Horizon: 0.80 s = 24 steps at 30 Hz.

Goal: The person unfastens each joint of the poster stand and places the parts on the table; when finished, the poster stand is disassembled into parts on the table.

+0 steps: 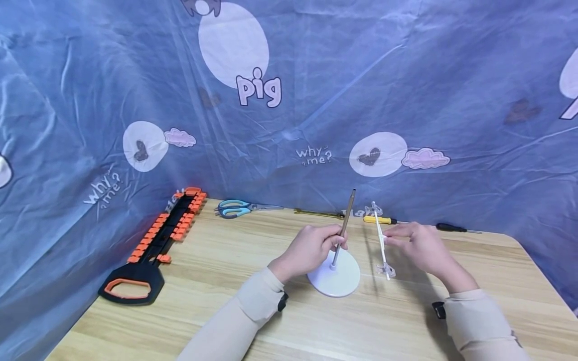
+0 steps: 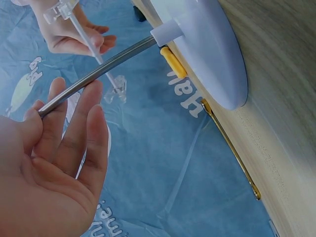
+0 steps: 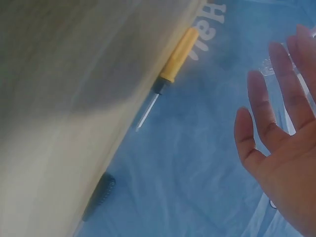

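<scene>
A round white base (image 1: 331,281) with a metal rod (image 1: 349,205) rising from its socket stands tilted in my left hand (image 1: 311,248). In the left wrist view, thumb and fingertips pinch the rod (image 2: 118,59) partway along its length. To the right, my right hand (image 1: 422,250) pinches a thin white bar (image 1: 380,235) near its middle. Clear plastic clips (image 1: 386,271) sit at both ends of the bar, which stays apart from the rod. The right wrist view shows that hand's outer fingers (image 3: 261,98) spread, with its grip mostly out of frame.
Along the table's back edge lie scissors (image 1: 235,208), a wrench (image 1: 318,214), a yellow-handled screwdriver (image 1: 378,219) and a black-handled screwdriver (image 1: 451,227). A black and orange rack-like object with a handle (image 1: 158,240) lies at the left. Blue printed cloth (image 1: 293,110) hangs behind.
</scene>
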Motion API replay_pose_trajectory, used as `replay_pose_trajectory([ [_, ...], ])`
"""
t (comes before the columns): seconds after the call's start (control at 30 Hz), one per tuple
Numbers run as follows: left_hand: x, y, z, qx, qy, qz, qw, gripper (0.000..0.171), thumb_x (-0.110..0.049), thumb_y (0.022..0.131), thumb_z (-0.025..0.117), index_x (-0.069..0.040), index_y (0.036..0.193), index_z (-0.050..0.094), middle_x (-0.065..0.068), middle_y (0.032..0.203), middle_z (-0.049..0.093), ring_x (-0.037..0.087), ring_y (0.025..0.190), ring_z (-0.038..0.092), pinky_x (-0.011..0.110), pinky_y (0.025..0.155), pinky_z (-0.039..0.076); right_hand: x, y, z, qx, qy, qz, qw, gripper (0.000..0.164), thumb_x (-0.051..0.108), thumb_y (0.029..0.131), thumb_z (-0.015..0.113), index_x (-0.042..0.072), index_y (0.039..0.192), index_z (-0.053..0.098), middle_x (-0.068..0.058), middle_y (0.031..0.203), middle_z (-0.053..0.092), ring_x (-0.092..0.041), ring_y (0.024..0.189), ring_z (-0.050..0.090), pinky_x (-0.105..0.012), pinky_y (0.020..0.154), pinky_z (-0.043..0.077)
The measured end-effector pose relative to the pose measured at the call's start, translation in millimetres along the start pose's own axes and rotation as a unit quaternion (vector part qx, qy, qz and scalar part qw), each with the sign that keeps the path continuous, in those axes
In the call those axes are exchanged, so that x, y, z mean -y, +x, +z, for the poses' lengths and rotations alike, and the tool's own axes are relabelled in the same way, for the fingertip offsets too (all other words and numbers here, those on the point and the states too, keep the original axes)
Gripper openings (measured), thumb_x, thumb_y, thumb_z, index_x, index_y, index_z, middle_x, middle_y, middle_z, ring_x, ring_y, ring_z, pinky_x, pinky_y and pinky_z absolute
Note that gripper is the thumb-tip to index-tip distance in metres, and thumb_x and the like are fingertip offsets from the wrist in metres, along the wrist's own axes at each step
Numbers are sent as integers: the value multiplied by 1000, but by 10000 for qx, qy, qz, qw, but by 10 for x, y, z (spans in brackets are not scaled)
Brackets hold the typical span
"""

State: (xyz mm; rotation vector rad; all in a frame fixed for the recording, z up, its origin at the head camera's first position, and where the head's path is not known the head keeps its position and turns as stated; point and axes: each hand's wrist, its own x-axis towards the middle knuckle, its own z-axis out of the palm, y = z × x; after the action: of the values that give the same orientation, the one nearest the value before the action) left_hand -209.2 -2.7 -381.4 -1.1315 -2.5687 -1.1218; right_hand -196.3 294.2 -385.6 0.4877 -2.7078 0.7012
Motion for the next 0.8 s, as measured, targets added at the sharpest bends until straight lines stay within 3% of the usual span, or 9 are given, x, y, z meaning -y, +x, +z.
replay_pose_trajectory([
  [0.27, -18, 1, -11, 20, -44, -39, 10000, 19, -23, 110, 58, -18, 100, 73, -5, 97, 79, 3, 85, 73, 11, 78, 54, -41, 0, 72, 278, 41, 149, 9995, 17, 15, 91, 83, 8, 106, 84, -21, 112, 79, -48, 112, 71, -67, 99, 53],
  [0.8, -15, -3, -7, 11, 41, -16, 10000, 20, -23, 110, 57, -18, 102, 74, -5, 97, 80, 3, 85, 73, 12, 79, 55, -8, -2, 131, 406, -284, 85, 9987, 16, 20, 90, 85, 10, 102, 85, -16, 104, 81, -44, 107, 74, -63, 95, 56],
])
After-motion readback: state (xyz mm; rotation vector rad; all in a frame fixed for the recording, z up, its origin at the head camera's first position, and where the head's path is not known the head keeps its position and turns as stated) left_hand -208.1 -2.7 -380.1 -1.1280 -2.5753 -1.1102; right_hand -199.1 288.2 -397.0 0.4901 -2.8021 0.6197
